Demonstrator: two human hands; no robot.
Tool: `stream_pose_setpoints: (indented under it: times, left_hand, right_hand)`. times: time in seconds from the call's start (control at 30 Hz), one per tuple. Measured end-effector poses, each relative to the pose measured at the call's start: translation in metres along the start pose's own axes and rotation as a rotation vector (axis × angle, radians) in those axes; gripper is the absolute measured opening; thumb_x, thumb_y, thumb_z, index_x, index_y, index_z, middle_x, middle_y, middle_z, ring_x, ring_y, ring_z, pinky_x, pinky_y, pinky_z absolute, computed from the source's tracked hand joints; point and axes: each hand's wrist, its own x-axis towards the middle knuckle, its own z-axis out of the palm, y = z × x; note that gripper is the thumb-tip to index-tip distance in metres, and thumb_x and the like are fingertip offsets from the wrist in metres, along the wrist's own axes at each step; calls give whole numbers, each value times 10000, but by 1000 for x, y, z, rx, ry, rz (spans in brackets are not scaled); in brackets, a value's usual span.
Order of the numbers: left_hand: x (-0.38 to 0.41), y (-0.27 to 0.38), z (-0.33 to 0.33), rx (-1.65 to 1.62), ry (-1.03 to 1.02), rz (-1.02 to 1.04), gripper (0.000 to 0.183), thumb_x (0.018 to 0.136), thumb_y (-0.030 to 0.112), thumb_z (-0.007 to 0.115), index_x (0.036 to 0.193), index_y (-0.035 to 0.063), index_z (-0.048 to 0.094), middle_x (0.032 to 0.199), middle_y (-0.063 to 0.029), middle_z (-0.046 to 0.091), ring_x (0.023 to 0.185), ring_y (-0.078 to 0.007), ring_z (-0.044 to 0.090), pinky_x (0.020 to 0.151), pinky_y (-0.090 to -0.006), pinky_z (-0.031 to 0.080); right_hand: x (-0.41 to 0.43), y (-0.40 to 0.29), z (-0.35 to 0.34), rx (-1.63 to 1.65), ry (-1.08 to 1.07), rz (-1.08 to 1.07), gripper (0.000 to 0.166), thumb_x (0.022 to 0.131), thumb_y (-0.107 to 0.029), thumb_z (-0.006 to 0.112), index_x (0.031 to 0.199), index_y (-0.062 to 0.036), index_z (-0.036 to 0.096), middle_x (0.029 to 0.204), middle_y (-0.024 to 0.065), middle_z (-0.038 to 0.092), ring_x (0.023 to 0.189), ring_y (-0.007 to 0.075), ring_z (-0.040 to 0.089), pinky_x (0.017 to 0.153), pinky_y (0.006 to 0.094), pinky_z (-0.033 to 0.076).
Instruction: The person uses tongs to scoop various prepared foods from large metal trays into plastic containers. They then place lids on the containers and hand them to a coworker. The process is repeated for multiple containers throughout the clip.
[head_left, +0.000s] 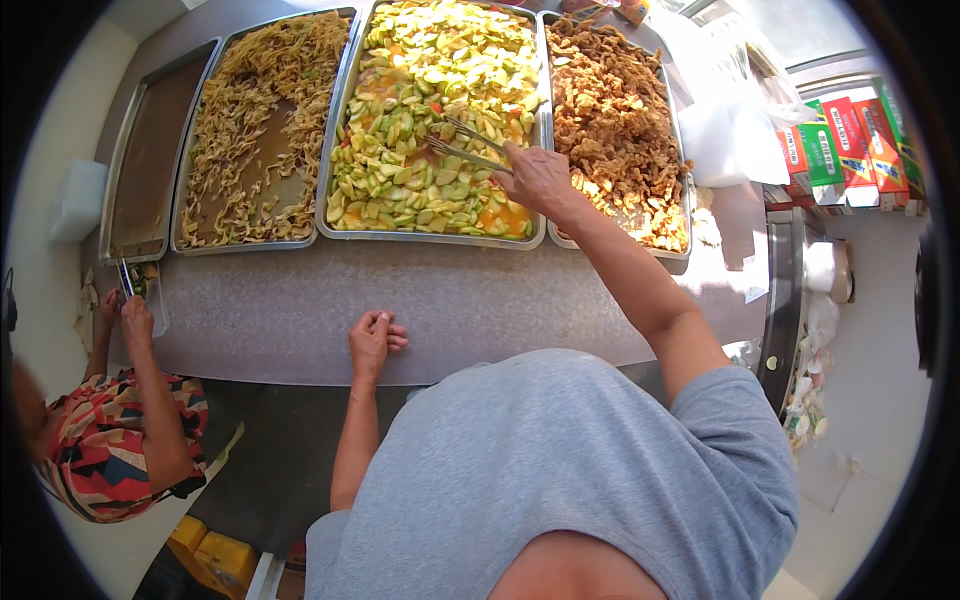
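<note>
My right hand (538, 178) grips a pair of metal serving tongs (471, 145). Their prongs reach into sliced green squash with bits of tomato (405, 176), which fills a large metal tray (431, 237). Low over the table's near edge, my left hand (375, 337) is loosely curled and holds nothing that I can see. To the right of the squash stands a tray of brown fried pieces (615, 112). On its left, a tray of pale strips (262, 67) shows bare metal in its middle.
Farthest left lies a metal tray (154, 150) with brown residue. A co-worker (120, 450) in a patterned shirt stands at the left, hands around a dark object (125, 279) beside a clear container (157, 296). White plastic bags (724, 142) and colourful boxes (847, 146) are at the right.
</note>
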Motion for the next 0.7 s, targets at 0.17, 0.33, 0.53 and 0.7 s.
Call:
stream_pose_setpoints:
  times: [0.17,0.33,0.53,0.7]
  left_hand:
    - [-3,4,0,3,6,-8,220,995,190,516,999,-8,614,769,-126,697,575,-149,667,483,-230,513]
    - [-5,9,1,11,-3,-24,229,995,196,510,1010,-10,610,773,-123,694,576,-144,661,491,-235,515]
    - [-6,5,3,-18,17,-30,220,998,185,505,998,-6,614,756,-124,689,566,-149,660,481,-235,509]
    - [-6,9,4,-10,25,-20,229,1000,195,504,1004,-7,610,753,-121,689,563,-144,659,487,-226,503]
  right_hand:
    - [17,-17,12,50,-57,-106,375,853,-374,617,988,-26,577,853,167,677,883,334,652,760,448,483]
    - [29,-19,18,3,91,-163,240,859,-252,637,934,-30,585,709,171,647,689,342,657,637,431,497]
    - [15,26,-16,48,169,18,266,892,-274,617,1006,-36,578,721,178,643,682,338,655,576,445,484]
    - [27,46,-27,-10,355,-82,333,891,-328,616,1043,-35,578,748,170,650,705,343,647,593,454,493]
